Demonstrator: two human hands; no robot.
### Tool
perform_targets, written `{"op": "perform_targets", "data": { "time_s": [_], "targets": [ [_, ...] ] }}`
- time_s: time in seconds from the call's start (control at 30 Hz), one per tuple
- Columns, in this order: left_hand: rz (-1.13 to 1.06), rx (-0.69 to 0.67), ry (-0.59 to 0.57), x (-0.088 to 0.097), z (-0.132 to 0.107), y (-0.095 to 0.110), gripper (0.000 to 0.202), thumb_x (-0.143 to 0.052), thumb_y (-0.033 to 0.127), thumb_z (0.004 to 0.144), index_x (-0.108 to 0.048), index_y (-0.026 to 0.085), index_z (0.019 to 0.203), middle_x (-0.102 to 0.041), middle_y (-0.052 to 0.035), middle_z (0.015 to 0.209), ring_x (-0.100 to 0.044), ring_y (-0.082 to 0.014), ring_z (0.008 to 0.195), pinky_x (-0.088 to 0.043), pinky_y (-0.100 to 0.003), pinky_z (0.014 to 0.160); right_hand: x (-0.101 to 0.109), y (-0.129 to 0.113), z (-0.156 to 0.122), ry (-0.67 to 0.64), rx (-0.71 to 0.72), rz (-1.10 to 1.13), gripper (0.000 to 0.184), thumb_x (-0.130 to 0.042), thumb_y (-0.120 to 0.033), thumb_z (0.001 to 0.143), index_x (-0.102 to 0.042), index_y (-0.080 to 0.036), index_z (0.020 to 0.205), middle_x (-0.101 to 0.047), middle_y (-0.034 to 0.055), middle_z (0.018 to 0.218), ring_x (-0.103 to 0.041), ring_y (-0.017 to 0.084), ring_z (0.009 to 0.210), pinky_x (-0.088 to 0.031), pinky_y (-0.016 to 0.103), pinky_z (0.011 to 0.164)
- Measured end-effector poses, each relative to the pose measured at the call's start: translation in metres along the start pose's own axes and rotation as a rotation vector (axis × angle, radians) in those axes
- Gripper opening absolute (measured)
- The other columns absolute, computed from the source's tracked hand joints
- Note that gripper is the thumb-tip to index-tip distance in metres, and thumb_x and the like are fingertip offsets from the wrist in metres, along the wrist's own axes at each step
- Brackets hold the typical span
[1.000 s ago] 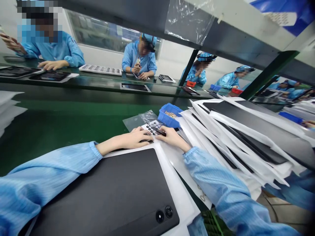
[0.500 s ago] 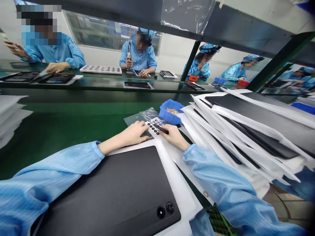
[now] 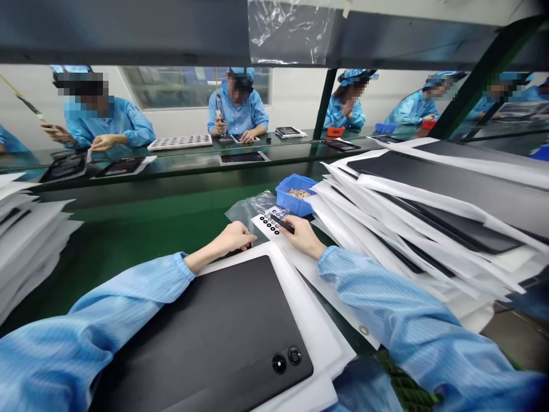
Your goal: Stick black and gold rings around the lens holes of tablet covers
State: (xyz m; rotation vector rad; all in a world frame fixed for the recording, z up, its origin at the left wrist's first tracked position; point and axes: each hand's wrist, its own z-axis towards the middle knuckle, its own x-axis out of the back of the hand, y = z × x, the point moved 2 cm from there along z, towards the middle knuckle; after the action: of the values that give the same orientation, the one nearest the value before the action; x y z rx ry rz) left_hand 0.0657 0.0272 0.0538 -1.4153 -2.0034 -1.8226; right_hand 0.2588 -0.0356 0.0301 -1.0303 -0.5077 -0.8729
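My right hand (image 3: 303,236) grips black tweezers (image 3: 283,224), whose tip lies over a white sheet (image 3: 259,219) with rows of black ring-shaped stickers. My left hand (image 3: 231,237) is closed, its fingers curled down at the near left of that sheet; what they hold, if anything, is hidden. Clear plastic film (image 3: 246,207) lies behind the sheet. Below both hands, a black tablet back cover (image 3: 206,332) with two round camera rings at its lower right corner rests on white foam wrapping (image 3: 300,309).
At right is a tall stack of dark panels between white foam sheets (image 3: 369,229). A blue bin (image 3: 295,200) of small pale parts stands behind the sticker sheet. More foam sheets (image 3: 34,246) pile up at left. Co-workers sit across the bench; a shelf (image 3: 171,34) hangs overhead.
My left hand has curled its spread fingers and drawn back slightly from the sticker sheet. My right hand stays by the sheet with the tweezers. The camera view has tilted.
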Motion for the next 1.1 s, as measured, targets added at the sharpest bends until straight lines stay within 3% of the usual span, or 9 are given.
{"op": "perform_targets", "data": {
  "time_s": [0.17, 0.33, 0.57, 0.77, 0.93, 1.1],
  "targets": [
    [-0.449, -0.012, -0.059, -0.012, -0.003, 0.016, 0.022, -0.053, 0.031, 0.095, -0.061, 0.011, 0.098, -0.065, -0.0044, 0.092, -0.064, -0.0134, 0.077, -0.055, -0.03, 0.07, 0.003, 0.001, 0.001, 0.025, -0.027, 0.045, 0.014, -0.055, -0.025, 0.082, -0.054, -0.017, 0.07, -0.06, 0.0023, 0.069, -0.054, 0.017, 0.066, -0.039, 0.028, 0.064],
    [-0.617, 0.05, -0.131, -0.032, 0.009, 0.029, 0.022, -0.058, 0.028, 0.093, -0.06, 0.011, 0.106, -0.063, -0.0069, 0.101, -0.064, -0.0159, 0.085, -0.055, -0.032, 0.073, 0.004, -0.001, 0.002, 0.027, -0.047, 0.088, 0.014, -0.057, -0.023, 0.08, -0.055, -0.017, 0.067, -0.06, 0.0016, 0.066, -0.055, 0.016, 0.062, -0.039, 0.027, 0.061],
    [-0.713, 0.098, -0.122, -0.039, 0.021, 0.026, 0.025, -0.058, 0.029, 0.092, -0.058, 0.011, 0.11, -0.062, -0.0077, 0.105, -0.063, -0.0164, 0.086, -0.055, -0.033, 0.073, 0.004, 0.0, -0.002, -0.032, -0.116, 0.17, 0.022, -0.053, -0.03, 0.083, -0.056, -0.017, 0.065, -0.057, -0.0008, 0.056, -0.052, 0.014, 0.044, -0.04, 0.026, 0.05],
    [-0.745, 0.09, -0.107, -0.041, 0.019, 0.027, 0.024, -0.058, 0.028, 0.092, -0.058, 0.011, 0.11, -0.062, -0.0071, 0.103, -0.063, -0.0156, 0.083, -0.055, -0.031, 0.071, 0.005, 0.001, -0.002, -0.038, -0.184, 0.222, 0.022, -0.056, -0.035, 0.081, -0.059, -0.016, 0.069, -0.056, -0.0011, 0.053, -0.053, 0.014, 0.041, -0.041, 0.025, 0.046],
    [-0.693, 0.066, -0.114, -0.039, 0.015, 0.03, 0.022, -0.058, 0.027, 0.092, -0.059, 0.011, 0.108, -0.063, -0.0063, 0.1, -0.063, -0.0145, 0.081, -0.055, -0.03, 0.069, 0.005, 0.0, -0.002, -0.039, -0.213, 0.227, 0.024, -0.058, -0.035, 0.08, -0.058, -0.016, 0.064, -0.054, -0.0022, 0.045, -0.053, 0.014, 0.041, -0.041, 0.025, 0.049],
    [-0.547, 0.041, -0.118, -0.042, 0.015, 0.031, 0.024, -0.058, 0.028, 0.092, -0.059, 0.011, 0.11, -0.062, -0.0081, 0.107, -0.063, -0.017, 0.088, -0.055, -0.034, 0.075, 0.004, -0.002, 0.001, -0.037, -0.254, 0.241, 0.025, -0.058, -0.029, 0.078, -0.052, -0.018, 0.055, -0.05, -0.0029, 0.039, -0.05, 0.013, 0.04, -0.038, 0.025, 0.05]
  ]
}}
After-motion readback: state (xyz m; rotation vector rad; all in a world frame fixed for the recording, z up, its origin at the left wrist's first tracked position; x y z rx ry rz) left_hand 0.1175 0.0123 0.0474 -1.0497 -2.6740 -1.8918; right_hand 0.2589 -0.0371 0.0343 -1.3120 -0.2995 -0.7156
